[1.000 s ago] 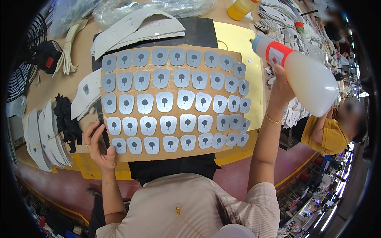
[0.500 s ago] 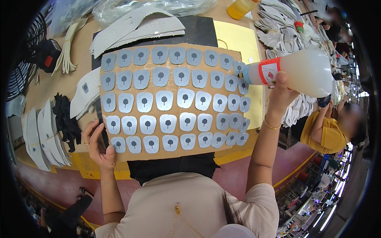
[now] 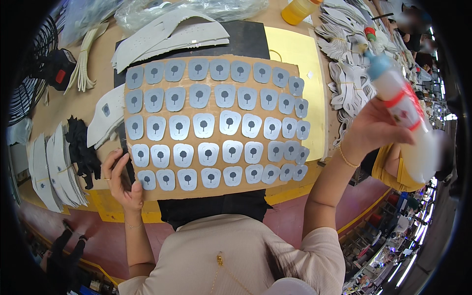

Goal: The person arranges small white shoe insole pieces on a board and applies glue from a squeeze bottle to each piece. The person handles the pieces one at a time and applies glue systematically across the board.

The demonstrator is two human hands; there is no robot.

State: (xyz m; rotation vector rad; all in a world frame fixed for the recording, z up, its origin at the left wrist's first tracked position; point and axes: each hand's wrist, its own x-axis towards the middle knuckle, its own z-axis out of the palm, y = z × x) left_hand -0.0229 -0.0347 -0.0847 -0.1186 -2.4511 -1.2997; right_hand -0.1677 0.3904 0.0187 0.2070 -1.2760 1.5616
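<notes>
inside wrapped right fingers (image 3: 400, 133), tilted bottle (image 3: 404, 108); against parted left fingers (image 3: 117, 172), grip unclear, cardboard (image 3: 217, 138)

The bottle (image 3: 406, 109) has swung rightward, away from the cardboard (image 3: 216, 192).

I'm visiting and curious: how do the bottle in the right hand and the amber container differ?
The bottle is whitish; the amber container is yellow-orange. The bottle is held tilted in the right hand; the amber container sits on the table. The bottle has a red label; none shows on the amber container. Both look rounded.
</notes>
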